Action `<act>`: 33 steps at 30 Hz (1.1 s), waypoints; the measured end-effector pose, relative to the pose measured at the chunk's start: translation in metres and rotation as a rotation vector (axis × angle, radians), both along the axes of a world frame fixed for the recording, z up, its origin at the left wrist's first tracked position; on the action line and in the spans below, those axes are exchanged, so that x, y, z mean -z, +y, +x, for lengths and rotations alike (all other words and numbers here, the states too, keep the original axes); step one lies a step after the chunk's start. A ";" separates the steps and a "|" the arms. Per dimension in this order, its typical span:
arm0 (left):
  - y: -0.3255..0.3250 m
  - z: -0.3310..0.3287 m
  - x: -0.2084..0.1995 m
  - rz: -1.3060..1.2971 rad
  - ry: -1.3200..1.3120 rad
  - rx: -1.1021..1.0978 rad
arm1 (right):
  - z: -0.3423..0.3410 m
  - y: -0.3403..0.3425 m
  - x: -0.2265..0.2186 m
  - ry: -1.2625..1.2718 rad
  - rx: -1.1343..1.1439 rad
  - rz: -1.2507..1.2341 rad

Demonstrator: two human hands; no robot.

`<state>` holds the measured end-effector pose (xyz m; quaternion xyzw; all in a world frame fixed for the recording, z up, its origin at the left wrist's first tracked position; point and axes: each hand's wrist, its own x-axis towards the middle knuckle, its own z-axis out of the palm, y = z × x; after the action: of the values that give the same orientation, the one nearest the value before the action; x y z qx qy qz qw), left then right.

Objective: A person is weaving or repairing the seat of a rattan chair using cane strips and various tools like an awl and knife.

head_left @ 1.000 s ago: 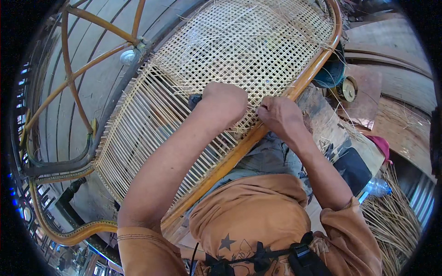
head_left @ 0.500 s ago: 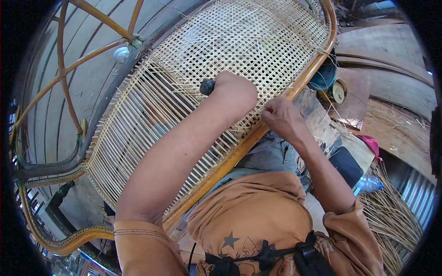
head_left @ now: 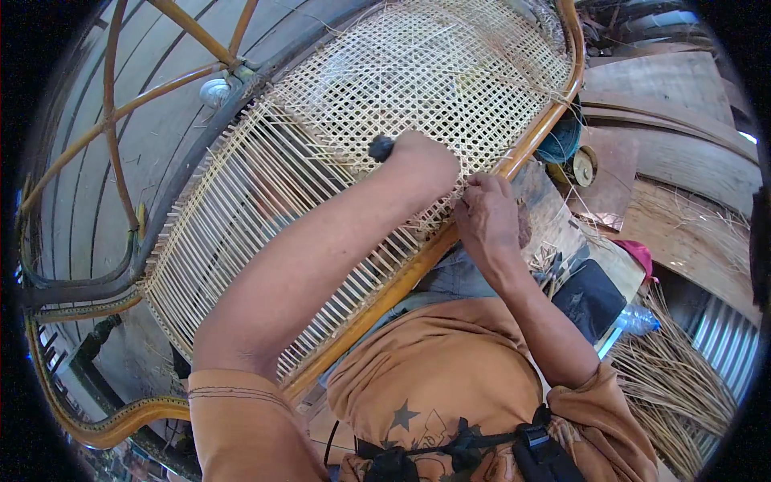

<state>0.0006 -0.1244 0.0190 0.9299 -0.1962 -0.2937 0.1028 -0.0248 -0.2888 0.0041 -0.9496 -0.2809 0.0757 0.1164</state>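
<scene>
Woven cane panel: the pale cane mesh (head_left: 418, 88) runs from the upper centre of the frame toward the middle; parallel bare cane strands (head_left: 217, 217) lie left of centre, not yet cross-woven.
Glossy orange-brown rail (head_left: 540, 132): edges the panel, slanting from upper right to lower left.
Left hand (head_left: 426, 157): over the mesh at centre, curled into a fist, apparently round a black blunt-ended handle (head_left: 381, 147); fingertips hidden.
Right hand (head_left: 490, 209): at the rail, right of centre, fingers bent together; cannot tell whether they pinch a strand.
Step in hand: seems to be working cane through near the rail.
Next move calls for: probably steady tension from both hands, without snapping neighbouring strands.
Farther out: a loose bundle of thin brown canes (head_left: 666, 361), lower right.
</scene>
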 end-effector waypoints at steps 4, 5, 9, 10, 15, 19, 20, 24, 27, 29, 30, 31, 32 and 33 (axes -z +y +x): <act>0.007 -0.011 0.005 -0.068 0.028 -0.061 | -0.008 0.002 -0.001 -0.056 0.014 -0.003; 0.006 -0.013 0.003 -0.039 0.008 -0.053 | -0.010 0.002 -0.001 -0.071 0.029 -0.008; 0.002 -0.015 0.002 -0.018 -0.005 -0.101 | -0.014 -0.002 0.009 -0.138 0.019 0.043; 0.002 -0.014 0.000 -0.005 0.014 -0.106 | -0.014 -0.003 0.010 -0.122 0.009 0.111; -0.010 -0.013 -0.016 0.104 -0.022 -0.010 | -0.017 -0.017 0.014 -0.117 0.000 0.185; 0.004 -0.015 -0.009 0.015 0.005 -0.062 | -0.018 -0.014 0.017 -0.142 0.010 0.233; 0.005 -0.017 -0.005 -0.019 -0.024 -0.074 | -0.018 -0.015 0.020 -0.146 0.015 0.267; -0.004 -0.018 -0.004 0.046 -0.002 -0.082 | -0.019 -0.011 0.027 -0.202 0.018 0.349; -0.019 -0.014 -0.021 0.161 0.010 0.021 | -0.022 -0.011 0.028 -0.202 0.030 0.403; -0.020 -0.010 -0.022 0.149 0.005 -0.005 | -0.022 -0.009 0.031 -0.238 0.047 0.358; -0.022 -0.008 -0.023 0.158 0.011 0.000 | -0.022 -0.008 0.030 -0.240 0.049 0.360; -0.023 -0.008 -0.024 0.165 0.021 0.006 | -0.023 -0.008 0.028 -0.217 0.064 0.363; -0.022 -0.008 -0.024 0.165 0.023 0.009 | -0.024 -0.007 0.027 -0.194 0.079 0.366; -0.018 -0.009 -0.023 0.141 0.008 0.009 | -0.024 -0.007 0.028 -0.192 0.082 0.365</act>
<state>-0.0083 -0.1424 0.0417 0.9328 -0.1788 -0.3107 0.0367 -0.0493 -0.2958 -0.0234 -0.9264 -0.2607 -0.0719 0.2620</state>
